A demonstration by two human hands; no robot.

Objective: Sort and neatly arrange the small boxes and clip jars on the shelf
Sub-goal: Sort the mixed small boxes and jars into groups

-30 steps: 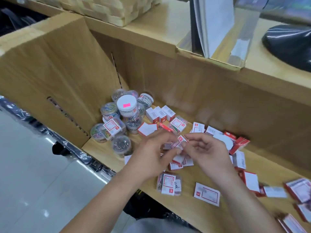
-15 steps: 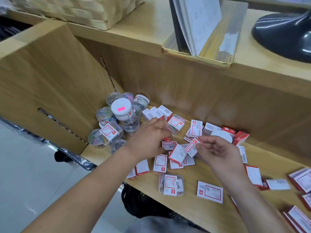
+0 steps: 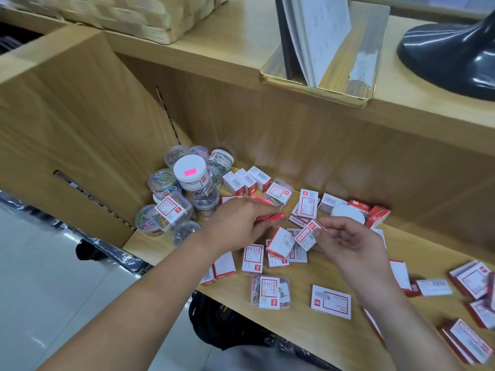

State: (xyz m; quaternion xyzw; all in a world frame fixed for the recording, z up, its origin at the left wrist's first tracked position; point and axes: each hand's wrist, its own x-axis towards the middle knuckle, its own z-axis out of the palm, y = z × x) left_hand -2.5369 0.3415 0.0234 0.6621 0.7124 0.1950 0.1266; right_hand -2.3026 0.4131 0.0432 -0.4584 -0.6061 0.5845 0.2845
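Left hand first: it's held palm down, with the fingers curled over a red box. That box looks to be gripped by its end, though the thumb side can't be made out. A small box is pinched between thumb and fingertips of the right hand. The other fingers are loosely bent and nothing else is held. The box is kept tilted, label up, just above the loose heap of small boxes.

Everything else is placed off the white-lidded jar with the pink sticker. The left hand is found just right of it and nearer the front edge. The right hand is further right again, well apart from it. The clip jars are bunched around and under that jar in the left corner of the shelf. A short row of three boxes is stood just right of the jar, behind the left hand.

The bit that matters, imo: that tidy row lies beyond both hands on the jar side, and it's plainly nearer the left one. The pinched box's long axis is slanted across the row's line, so a turn would probably be needed before it could be slotted in.
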